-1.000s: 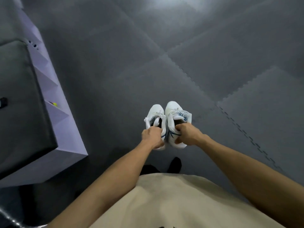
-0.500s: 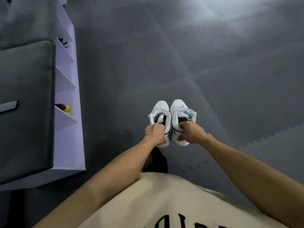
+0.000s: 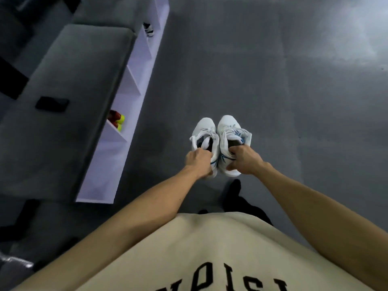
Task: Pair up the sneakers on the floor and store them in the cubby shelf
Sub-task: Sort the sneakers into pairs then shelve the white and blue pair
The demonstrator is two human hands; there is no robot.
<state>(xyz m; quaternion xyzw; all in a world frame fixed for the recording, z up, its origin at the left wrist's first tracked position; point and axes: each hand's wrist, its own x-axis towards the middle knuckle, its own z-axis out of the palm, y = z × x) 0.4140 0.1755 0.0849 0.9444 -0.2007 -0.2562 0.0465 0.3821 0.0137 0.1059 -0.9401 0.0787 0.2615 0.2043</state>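
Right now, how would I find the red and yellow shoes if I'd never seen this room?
Start at the long pale lilac cubby shelf on the left, under the grey cushioned top. Look into the cubby a little nearer than the middle of the row: the red and yellow shoes poke out there. They are the only bright ones; the white sneakers are carried, and the farther shelved pair is black and white.

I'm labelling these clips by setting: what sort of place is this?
Probably an indoor entryway or shoe-storage corner: a white cubby shelf already holding sneakers, a grey cushioned bench top above it, and grey foam floor mats.
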